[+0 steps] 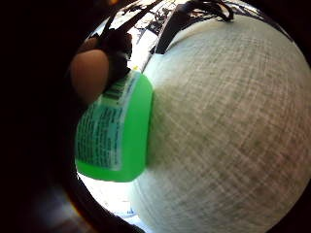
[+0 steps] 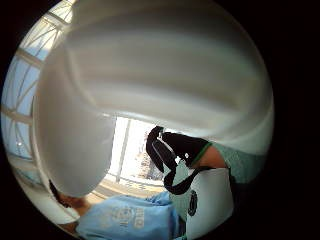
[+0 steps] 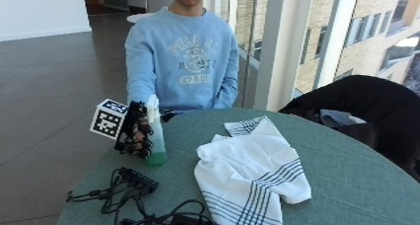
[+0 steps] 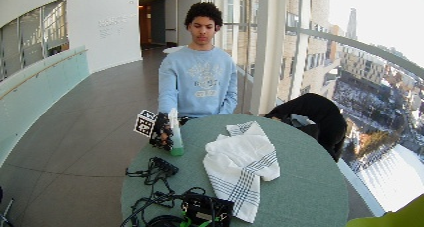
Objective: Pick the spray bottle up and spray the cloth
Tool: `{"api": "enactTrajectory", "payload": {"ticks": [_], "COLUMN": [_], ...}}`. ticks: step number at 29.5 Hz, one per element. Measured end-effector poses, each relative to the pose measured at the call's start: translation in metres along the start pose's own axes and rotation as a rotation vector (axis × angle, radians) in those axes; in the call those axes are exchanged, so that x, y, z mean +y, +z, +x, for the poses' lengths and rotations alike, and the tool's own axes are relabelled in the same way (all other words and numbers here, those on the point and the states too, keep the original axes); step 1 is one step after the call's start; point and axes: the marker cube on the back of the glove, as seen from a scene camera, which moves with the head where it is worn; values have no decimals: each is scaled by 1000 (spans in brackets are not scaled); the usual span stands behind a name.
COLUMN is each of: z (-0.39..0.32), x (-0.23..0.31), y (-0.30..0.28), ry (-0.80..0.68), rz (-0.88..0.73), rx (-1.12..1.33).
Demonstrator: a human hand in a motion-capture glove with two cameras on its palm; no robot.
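Fingers of my gloved right grip [image 3: 134,131] curl round the spray bottle [image 3: 155,136], grasping it at the near edge of the round green bench [image 3: 354,180]. The bottle stands upright with its green base at or just above the benchtop; I cannot tell whether it touches. Green liquid fills only its lower part. From the little-finger side of my palm, the bottle's green base [image 1: 119,133] and printed label sit right beside a fingertip [image 1: 89,75], with the woven bench surface [image 1: 228,126] beyond. From the thumb side, the bottle's pale body [image 2: 150,70] fills most of what my palm faces. Out to the side of my grip, well apart from the bottle, the white cloth [image 3: 253,173] with dark stripes lies crumpled on the bench. Just in front of my grip lie black cables [image 3: 124,185].
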Motion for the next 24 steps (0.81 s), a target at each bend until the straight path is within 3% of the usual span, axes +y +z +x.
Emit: {"api": "enactTrajectory", "payload": {"ticks": [13,24], "z": [-2,-42], "x": [-8,-10], "y": [6,18], "ry": [-58,-97], "rz": [103,-137], "rx": [0,128]}}
